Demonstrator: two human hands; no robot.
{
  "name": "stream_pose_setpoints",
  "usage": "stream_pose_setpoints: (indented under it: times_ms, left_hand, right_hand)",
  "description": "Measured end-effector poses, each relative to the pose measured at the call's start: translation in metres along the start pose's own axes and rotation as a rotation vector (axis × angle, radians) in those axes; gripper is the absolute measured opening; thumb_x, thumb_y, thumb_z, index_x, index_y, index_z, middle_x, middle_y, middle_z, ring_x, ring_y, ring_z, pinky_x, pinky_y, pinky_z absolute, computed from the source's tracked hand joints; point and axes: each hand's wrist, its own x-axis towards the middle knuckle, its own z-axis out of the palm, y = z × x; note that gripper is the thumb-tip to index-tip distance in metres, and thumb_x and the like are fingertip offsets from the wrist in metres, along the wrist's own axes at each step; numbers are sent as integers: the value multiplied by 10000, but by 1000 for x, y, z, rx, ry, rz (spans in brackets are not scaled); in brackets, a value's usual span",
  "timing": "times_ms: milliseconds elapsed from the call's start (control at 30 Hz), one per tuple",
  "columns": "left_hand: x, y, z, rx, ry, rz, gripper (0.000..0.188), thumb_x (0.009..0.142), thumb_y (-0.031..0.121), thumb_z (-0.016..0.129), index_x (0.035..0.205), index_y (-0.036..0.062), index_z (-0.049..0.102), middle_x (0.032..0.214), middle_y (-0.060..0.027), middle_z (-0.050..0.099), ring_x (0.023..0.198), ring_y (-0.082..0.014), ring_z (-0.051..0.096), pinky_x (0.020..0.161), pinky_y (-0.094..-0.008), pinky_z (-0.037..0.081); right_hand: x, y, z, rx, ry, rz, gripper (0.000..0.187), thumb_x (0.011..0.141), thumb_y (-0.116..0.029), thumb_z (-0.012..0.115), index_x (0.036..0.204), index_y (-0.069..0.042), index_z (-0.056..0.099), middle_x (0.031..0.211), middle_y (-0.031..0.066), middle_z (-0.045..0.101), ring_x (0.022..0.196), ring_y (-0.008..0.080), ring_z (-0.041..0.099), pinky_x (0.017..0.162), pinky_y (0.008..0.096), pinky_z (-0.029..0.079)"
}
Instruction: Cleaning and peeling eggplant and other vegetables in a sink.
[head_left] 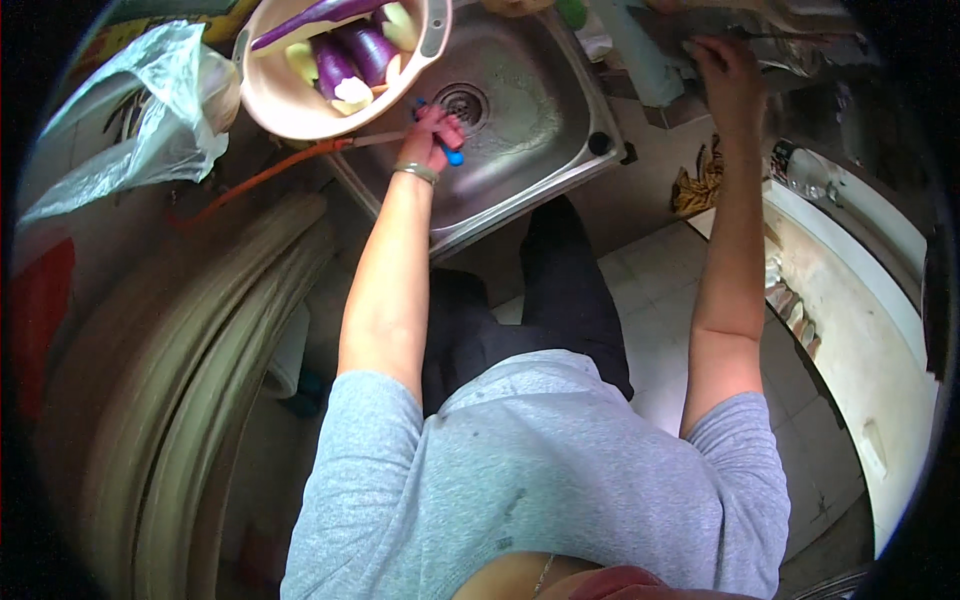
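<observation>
My left hand (pixel 438 140) is closed over the near-left part of the metal sink (pixel 530 150), beside the drain. Blue ends (pixel 454 157) of a small thing stick out on both sides of its fingers; the rest is hidden. An orange hose-like length (pixel 270 172) with a pale end runs from the left up to this hand. Just behind, a pinkish basin (pixel 290 125) holds several purple eggplants (pixel 370 52) with pale, peeled-looking parts. My right hand (pixel 728 75) reaches far right over the cluttered counter; its fingertips are dim, and whether they grip anything is unclear.
A clear plastic bag (pixel 150 130) hangs at the left, above pale curved boards (pixel 190 380). Wet-looking metal lies around the drain (pixel 462 105). A yellow-brown patterned cloth (pixel 700 180) is below the right counter. White curved cabinet panels (pixel 850 300) stand along the right.
</observation>
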Motion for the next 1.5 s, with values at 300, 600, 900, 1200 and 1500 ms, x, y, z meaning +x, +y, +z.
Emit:
stream_pose_setpoints:
  times_ms: [300,600,900,1200,1500]
  left_hand:
    - [12,-5,-45,160,66,84,128,880,200,585,876,123,482,610,4,457,502,-116,471,450,-261,397]
    - [-6,2,-38,313,204,22,140,909,178,460,886,63,535,686,-52,565,517,-163,514,530,-305,493]
    - [-21,10,-40,277,173,68,137,855,83,540,935,-25,567,758,-135,637,677,-221,640,571,-339,513]
    - [-26,14,-36,409,222,158,100,816,96,549,765,9,552,584,-136,570,411,-208,507,373,-316,393]
    - [-20,19,-62,388,315,-2,162,827,173,541,708,62,539,571,-58,529,434,-153,447,401,-268,340]
  right_hand:
    - [-39,-134,7,770,-29,279,173,832,-139,620,999,-120,662,894,36,669,741,108,621,674,256,490]
    - [-98,-234,221,646,-747,368,193,756,-91,581,916,-48,679,792,164,655,677,260,651,643,353,508]
    - [-79,-221,96,229,-484,-77,76,753,-92,617,800,-100,675,769,126,569,735,303,598,646,373,478]
    - [54,-430,-12,761,243,-747,238,783,47,622,1016,-1,644,865,87,637,775,150,611,692,242,486]
    - [-39,-232,77,993,-109,425,164,811,-103,617,953,-42,673,796,49,669,680,109,622,631,258,495]
